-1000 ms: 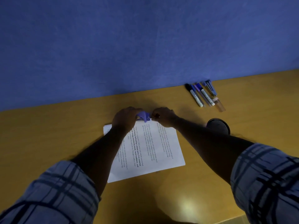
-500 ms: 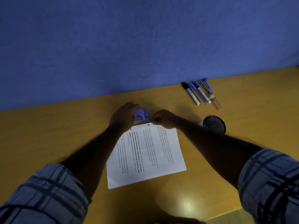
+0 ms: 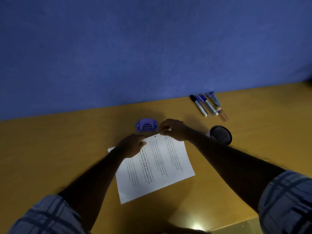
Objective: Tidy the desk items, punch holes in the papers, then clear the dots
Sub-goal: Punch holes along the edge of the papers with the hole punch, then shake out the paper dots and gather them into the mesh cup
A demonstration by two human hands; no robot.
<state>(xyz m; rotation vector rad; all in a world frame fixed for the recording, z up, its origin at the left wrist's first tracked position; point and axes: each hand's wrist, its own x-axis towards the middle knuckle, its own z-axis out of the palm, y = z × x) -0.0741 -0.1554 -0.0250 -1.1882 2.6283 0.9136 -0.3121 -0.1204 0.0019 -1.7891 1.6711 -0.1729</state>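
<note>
Across the lower view, desk (image 3: 50,149) under a blue wall. At its middle, papers (image 3: 162,166): printed, flat, lying askew.

On the papers' far edge, both hands. Left hand (image 3: 130,146): over the far-left part, fingers curled; pinching the sheet or only resting on it, cannot tell. Right hand (image 3: 173,130): further right on the same edge, thumb and fingertip nipped together, seemingly on the paper's rim.

Beside the right forearm, cup (image 3: 220,135), dark and round, partly hidden by the arm.

Just beyond the far edge, punch (image 3: 146,125), standing free on the desk, touched by neither hand. A second ago clamped on that edge between both hands; half a second ago off the edge under the left hand; now let go, and the left hand drawn back onto the sheet.

By the wall to the right, pens (image 3: 205,105) in a neat row, well apart from the work.

Near the far edge, hole (image 3: 155,136), one dark spot; any second one hidden.

Judged: tidying looks done, punching done for this edge at least, dots not visible and still to clear.
</note>
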